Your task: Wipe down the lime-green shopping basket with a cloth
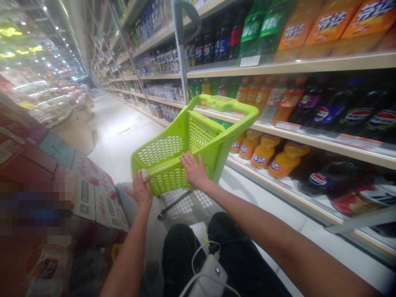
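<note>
A lime-green plastic shopping basket cart with a mesh body and a raised handle stands on the aisle floor in front of me. My left hand is closed on a small white wad, perhaps a cloth, pressed against the basket's near corner. My right hand lies flat with fingers spread on the basket's near wall. My knees in dark trousers show at the bottom.
Shelves of soda bottles run along the right, orange drink bottles on the low shelf. Stacked cardboard cartons stand at the left. The white aisle floor stretches ahead. A white device with a cable rests on my lap.
</note>
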{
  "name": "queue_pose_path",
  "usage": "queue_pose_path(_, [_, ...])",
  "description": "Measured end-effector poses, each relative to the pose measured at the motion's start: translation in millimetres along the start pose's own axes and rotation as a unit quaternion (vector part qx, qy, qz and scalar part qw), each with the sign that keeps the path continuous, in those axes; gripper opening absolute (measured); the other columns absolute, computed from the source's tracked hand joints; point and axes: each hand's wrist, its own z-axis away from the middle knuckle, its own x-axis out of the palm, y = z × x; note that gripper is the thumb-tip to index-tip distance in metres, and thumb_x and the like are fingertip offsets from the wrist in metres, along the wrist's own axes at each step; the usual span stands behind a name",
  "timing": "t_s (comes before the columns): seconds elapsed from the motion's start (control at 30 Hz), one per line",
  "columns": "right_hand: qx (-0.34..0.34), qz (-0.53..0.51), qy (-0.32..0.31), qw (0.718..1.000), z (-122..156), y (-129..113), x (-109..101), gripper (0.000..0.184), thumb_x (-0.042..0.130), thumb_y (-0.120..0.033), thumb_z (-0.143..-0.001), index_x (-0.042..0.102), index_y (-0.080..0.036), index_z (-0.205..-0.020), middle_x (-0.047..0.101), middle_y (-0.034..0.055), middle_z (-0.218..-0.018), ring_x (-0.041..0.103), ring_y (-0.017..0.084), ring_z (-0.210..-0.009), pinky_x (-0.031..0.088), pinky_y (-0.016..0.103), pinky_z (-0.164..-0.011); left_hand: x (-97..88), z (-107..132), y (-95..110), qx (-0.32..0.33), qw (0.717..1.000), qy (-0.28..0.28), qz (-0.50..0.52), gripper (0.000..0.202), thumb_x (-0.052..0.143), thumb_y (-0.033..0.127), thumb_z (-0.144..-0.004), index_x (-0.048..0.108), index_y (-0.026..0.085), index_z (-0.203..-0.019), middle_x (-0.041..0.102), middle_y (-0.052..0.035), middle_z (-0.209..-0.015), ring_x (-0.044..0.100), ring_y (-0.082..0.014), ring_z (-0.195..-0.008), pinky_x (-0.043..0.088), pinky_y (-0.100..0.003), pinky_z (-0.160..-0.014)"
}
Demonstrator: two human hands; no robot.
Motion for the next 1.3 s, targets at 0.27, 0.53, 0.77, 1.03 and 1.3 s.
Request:
queue_pose_path(0.27, [0.001, -0.007, 0.004, 1.0, 2.7, -0.3, -2.7, 0.062, 0.042, -0.012, -0.073, 0.034, -0.007, -0.134, 0.026, 0.0117, -0.145, 0.016, 0.027, -0.135, 0.011, 0.056, -0.106, 17.6, 5.3, 54.3, 0.104, 0.993, -0.049, 0.009, 0.048, 0.04, 0.022, -0.082, 0.04, 0.023, -0.13, 0.041, -0.0086, -0.138, 0.038, -0.0195, -0.126, 0.003, -0.051, -0.109])
queue_pose_path(0.53, [0.01, 0.011, 0.033, 0.999, 12.2, 22.7, -11.6, 0.061, 0.041, -0.012, -0.073, 0.035, -0.007, -0.134, 0.028, 0.0124, -0.144, 0.016, 0.027, -0.135, 0.008, 0.055, -0.106, 6.3, 3.8, 17.7, 0.032, 0.999, -0.028, 0.004, 0.048, 0.039, 0.021, -0.083, 0.039, 0.021, -0.131, 0.041, -0.0087, -0.138, 0.039, -0.0183, -0.125, 0.005, -0.05, -0.109])
queue_pose_path(0.77, [0.0, 0.018, 0.02, 1.0, 15.6, 20.7, -13.6, 0.06, 0.042, -0.013, -0.074, 0.036, -0.006, -0.133, 0.029, 0.0117, -0.144, 0.017, 0.026, -0.135, 0.009, 0.054, -0.107, 7.1, 8.7, 46.4, 0.062, 0.997, -0.046, 0.007, 0.049, 0.042, 0.021, -0.081, 0.041, 0.024, -0.129, 0.044, -0.0088, -0.136, 0.04, -0.0205, -0.125, 0.007, -0.051, -0.108])
queue_pose_path(1.03, [-0.028, 0.037, 0.001, 0.999, 16.5, 19.8, -13.1, 0.059, 0.043, -0.015, -0.075, 0.037, -0.009, -0.133, 0.028, 0.0112, -0.144, 0.019, 0.026, -0.134, 0.01, 0.055, -0.107, 6.7, 11.4, 74.9, 0.136, 0.988, -0.074, 0.024, 0.046, 0.039, 0.021, -0.084, 0.04, 0.023, -0.13, 0.04, -0.006, -0.139, 0.038, -0.0156, -0.126, 0.007, -0.046, -0.11])
queue_pose_path(1.3, [-0.022, 0.015, 0.018, 0.999, 15.8, 15.8, -10.7, 0.059, 0.046, -0.015, -0.074, 0.038, -0.009, -0.132, 0.031, 0.0128, -0.143, 0.021, 0.028, -0.134, 0.012, 0.056, -0.106, 0.7, 8.9, 35.4, 0.048, 0.998, -0.045, -0.002, 0.047, 0.039, 0.024, -0.084, 0.039, 0.021, -0.131, 0.04, -0.008, -0.139, 0.039, -0.0191, -0.126, 0.009, -0.049, -0.109])
